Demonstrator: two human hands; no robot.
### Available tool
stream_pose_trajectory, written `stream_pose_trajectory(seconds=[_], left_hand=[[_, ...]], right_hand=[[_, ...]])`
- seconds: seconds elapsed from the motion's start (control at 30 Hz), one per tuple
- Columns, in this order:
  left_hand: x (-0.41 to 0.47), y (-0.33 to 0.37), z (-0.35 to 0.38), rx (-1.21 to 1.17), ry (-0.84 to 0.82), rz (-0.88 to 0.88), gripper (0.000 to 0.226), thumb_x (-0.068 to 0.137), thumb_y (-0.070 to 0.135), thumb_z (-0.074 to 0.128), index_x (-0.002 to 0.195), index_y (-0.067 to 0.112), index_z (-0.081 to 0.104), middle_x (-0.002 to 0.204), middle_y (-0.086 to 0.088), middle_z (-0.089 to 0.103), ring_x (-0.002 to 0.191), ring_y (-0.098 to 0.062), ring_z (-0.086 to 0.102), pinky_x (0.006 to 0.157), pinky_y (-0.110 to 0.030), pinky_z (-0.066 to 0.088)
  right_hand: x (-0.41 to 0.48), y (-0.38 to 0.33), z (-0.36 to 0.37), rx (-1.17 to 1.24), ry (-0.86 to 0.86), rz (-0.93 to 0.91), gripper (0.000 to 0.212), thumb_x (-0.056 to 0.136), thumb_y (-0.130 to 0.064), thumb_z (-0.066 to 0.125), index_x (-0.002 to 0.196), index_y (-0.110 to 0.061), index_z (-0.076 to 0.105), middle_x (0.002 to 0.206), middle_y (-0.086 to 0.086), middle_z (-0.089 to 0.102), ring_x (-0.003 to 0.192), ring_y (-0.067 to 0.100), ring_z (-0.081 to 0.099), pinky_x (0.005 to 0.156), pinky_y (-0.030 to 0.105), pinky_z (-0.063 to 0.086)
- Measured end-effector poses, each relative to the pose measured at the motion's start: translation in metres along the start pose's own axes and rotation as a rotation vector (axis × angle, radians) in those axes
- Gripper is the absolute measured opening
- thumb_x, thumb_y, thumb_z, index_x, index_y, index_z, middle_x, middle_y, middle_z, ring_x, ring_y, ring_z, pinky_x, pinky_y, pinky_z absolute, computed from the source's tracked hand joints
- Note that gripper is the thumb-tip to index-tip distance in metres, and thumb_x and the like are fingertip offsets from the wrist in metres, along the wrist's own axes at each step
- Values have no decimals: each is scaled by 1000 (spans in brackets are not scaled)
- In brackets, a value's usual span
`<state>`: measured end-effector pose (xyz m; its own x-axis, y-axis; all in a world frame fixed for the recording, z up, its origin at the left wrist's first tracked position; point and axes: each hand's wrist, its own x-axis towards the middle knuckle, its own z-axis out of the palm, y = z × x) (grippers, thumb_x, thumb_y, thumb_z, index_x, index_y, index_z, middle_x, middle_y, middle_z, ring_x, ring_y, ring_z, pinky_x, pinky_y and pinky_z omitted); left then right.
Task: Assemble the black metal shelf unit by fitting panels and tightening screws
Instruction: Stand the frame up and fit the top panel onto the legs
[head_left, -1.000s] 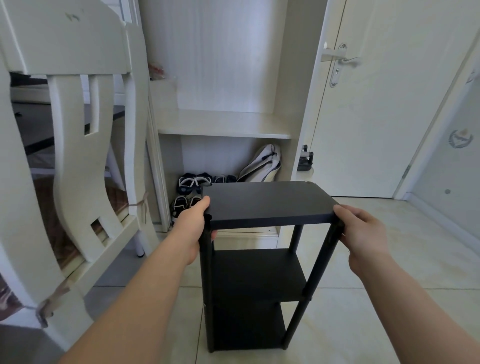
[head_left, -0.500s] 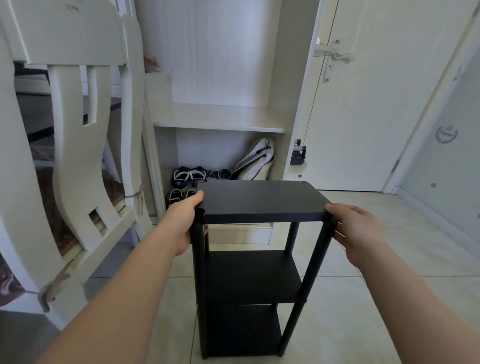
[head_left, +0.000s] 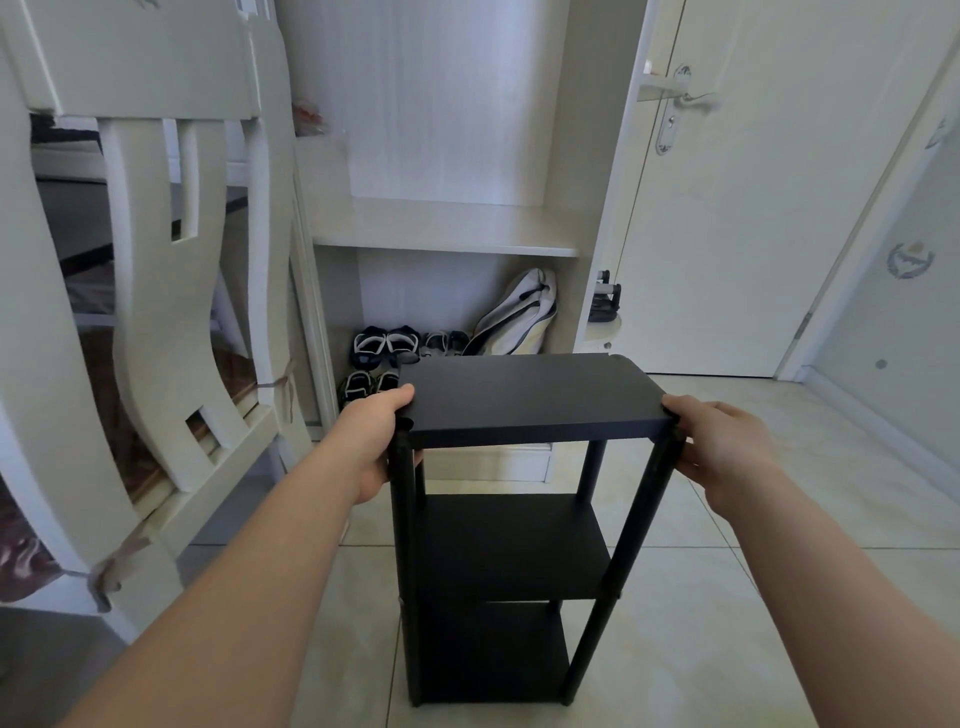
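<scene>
"Head view, nearest entry first?"

"Two bare forearms, reaching in from the lower corners. Then the left hand (head_left: 371, 439): thumb laid on the near-left corner of the top panel (head_left: 530, 397), fingers curled under it by the post. Then the right hand (head_left: 719, 447): fingers curled round the near-right corner, where the panel meets its post."

"Both gripping, then?"

"Both gripping the black shelf unit (head_left: 511, 545), one at each near corner."

"Unit, condition and place?"

"Upright, between the hands, centre of frame, on the tiled floor (head_left: 727, 597). Three flat panels (top, middle, bottom) on four round posts. Screws: too small to tell."

"Left of it?"

"One white chair (head_left: 156, 260), seen from behind, with cushion ties knotted to its frame. Near the unit, not touching it."

"Beyond?"

"One open white cupboard (head_left: 441, 228) with a single shelf board. Under the board are several dark shoes (head_left: 387, 345) on the left and one pale bag (head_left: 519, 317) leaning at the right wall."

"Farthest?"

"One white door (head_left: 753, 234), shut, with a silver lever handle (head_left: 685, 98), to the right of the cupboard."
</scene>
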<state>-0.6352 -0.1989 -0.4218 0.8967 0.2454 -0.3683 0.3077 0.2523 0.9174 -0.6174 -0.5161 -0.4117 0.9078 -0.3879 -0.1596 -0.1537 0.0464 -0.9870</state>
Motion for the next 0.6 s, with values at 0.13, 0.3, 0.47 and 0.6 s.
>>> stream_pose_trajectory(seconds=[0.13, 0.3, 0.47, 0.6], left_hand=[[0, 0, 2, -10, 16, 4, 20, 97, 34, 61, 105, 15, 64, 82, -3, 72, 75, -20, 67, 69, -35, 56], [-2, 0, 4, -4, 37, 11, 21, 97, 34, 61, 105, 15, 63, 89, -5, 70, 81, -21, 66, 72, -37, 56], [-2, 0, 5, -18, 57, 4, 19, 97, 34, 61, 103, 16, 63, 89, -5, 70, 81, -21, 66, 70, -36, 57], [-1, 0, 5, -42, 57, -2, 18, 96, 34, 63, 101, 17, 64, 85, -2, 70, 76, -19, 66, 66, -34, 55]], right_hand=[[2, -2, 0, 0, -12, 12, 15, 89, -18, 74, 89, -9, 63, 89, 10, 67, 79, 31, 66, 67, 34, 56], [3, -6, -2, 11, -28, 33, 12, 87, -14, 74, 88, -6, 66, 90, 12, 69, 77, 31, 64, 69, 35, 58], [3, -5, -2, 3, -36, 31, 15, 88, -17, 73, 96, -6, 66, 93, 12, 68, 79, 30, 63, 69, 35, 57], [1, -5, -2, 16, -68, 31, 18, 90, -25, 74, 98, -9, 67, 93, 9, 70, 77, 27, 67, 67, 33, 53]])
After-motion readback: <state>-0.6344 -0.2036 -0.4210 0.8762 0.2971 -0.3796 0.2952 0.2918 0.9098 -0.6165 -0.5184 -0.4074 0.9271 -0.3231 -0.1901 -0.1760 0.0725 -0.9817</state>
